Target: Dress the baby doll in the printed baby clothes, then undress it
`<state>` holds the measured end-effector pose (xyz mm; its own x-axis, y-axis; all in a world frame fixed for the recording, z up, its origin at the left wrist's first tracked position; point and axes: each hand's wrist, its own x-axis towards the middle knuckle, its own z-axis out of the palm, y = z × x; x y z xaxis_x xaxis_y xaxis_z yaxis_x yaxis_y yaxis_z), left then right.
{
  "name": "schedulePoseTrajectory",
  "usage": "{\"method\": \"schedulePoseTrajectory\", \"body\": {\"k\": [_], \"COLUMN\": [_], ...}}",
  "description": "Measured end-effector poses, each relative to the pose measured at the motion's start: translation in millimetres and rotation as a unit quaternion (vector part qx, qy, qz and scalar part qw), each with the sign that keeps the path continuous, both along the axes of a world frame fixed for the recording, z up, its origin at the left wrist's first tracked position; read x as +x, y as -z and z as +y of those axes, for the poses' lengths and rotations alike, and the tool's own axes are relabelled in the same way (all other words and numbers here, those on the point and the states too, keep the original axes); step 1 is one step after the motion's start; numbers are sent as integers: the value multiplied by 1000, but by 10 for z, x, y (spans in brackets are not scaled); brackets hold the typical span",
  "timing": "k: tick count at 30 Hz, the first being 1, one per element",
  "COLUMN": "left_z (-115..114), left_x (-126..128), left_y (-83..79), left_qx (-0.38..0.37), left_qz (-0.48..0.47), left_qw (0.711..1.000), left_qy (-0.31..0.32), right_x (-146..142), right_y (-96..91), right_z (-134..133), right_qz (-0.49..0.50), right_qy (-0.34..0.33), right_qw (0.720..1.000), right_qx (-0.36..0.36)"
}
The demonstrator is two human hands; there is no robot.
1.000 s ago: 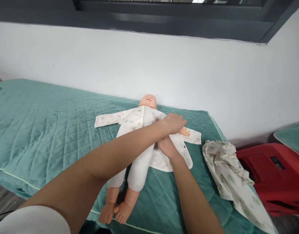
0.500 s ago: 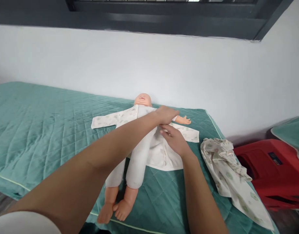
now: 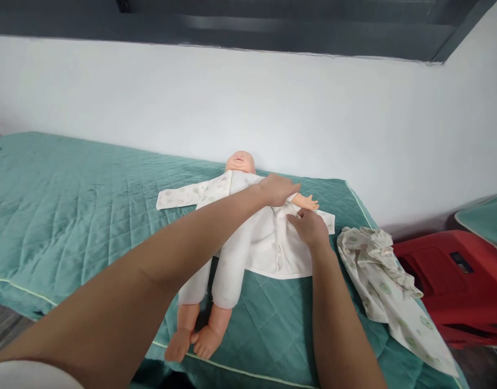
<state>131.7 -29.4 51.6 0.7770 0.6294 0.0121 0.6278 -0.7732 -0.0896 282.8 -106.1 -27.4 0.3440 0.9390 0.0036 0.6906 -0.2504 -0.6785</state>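
Note:
A baby doll lies on its back, its head toward the wall and bare feet toward me. One arm is inside a printed sleeve of a white baby shirt, which spreads open under and beside the body. My left hand reaches across the doll and is closed around its other arm, with the small plastic hand sticking out past my fingers. Just below, my right hand has its thumb and fingers closed on the shirt near the loose sleeve. My fingertips are partly hidden.
The doll lies on a green quilted bed cover. Printed baby clothing lies crumpled at the bed's right edge. Beyond it stand a red plastic object and a green cushion. A white wall borders the far side.
My right hand has moved a little right along the shirt toward the loose sleeve and closed on the fabric. My left hand stays on the doll's arm. The view has shifted slightly.

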Motion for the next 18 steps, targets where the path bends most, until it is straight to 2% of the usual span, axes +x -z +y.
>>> {"method": "schedulePoseTrajectory", "body": {"k": [4,6,12,15,18], "left_z": [-85,-143,-172,-138,-131], "left_x": [-27,-40,-21,14,44], "left_y": [26,47,132,169,198], "left_qx": [26,45,52,44,36], "left_qz": [-7,-11,1,25,59], "left_qw": [1000,999,997,997,996], "left_qy": [10,19,48,54,57], "right_x": [222,299,376,381,364], "right_y": [57,84,62,15,-15], "right_z": [73,98,104,102,98], "right_qz": [107,168,372,431,463], "right_qy": [51,83,129,125,112], "right_qw": [990,976,899,866,844], "right_qx": [82,114,189,222,246]}}
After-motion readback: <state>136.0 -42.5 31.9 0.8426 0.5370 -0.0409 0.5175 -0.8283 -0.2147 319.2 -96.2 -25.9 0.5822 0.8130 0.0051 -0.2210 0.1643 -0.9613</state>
